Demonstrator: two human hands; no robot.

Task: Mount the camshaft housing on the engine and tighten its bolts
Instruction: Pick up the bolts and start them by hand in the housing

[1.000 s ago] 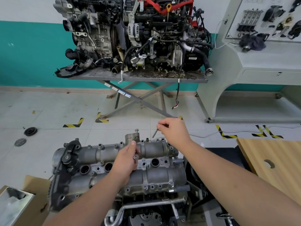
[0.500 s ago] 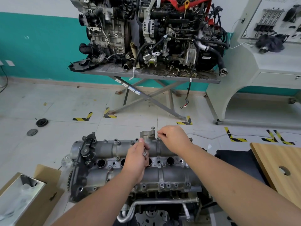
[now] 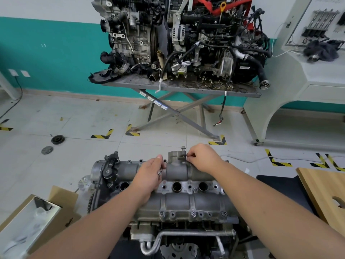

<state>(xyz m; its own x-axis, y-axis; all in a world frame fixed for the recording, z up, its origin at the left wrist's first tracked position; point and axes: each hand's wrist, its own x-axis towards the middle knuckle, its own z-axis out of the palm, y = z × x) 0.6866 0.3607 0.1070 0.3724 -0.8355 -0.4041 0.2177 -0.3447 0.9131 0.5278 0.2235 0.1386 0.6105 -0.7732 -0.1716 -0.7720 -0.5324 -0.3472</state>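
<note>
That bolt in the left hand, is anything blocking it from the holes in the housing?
Nothing visible does. The left hand holds the bolt right over the camshaft housing, whose open bolt holes nearby lie uncovered. The right hand works at the far edge beside the raised bracket, clear of that path.

A wall painted teal below and white above (image 3: 52,53) fills ten o'clock. Pale floor tiles (image 3: 74,118) carry yellow-and-black corner tape marks (image 3: 102,135). A grey steel folding table (image 3: 179,88) stands at twelve, a white cabinet console (image 3: 298,86) at two.
</note>
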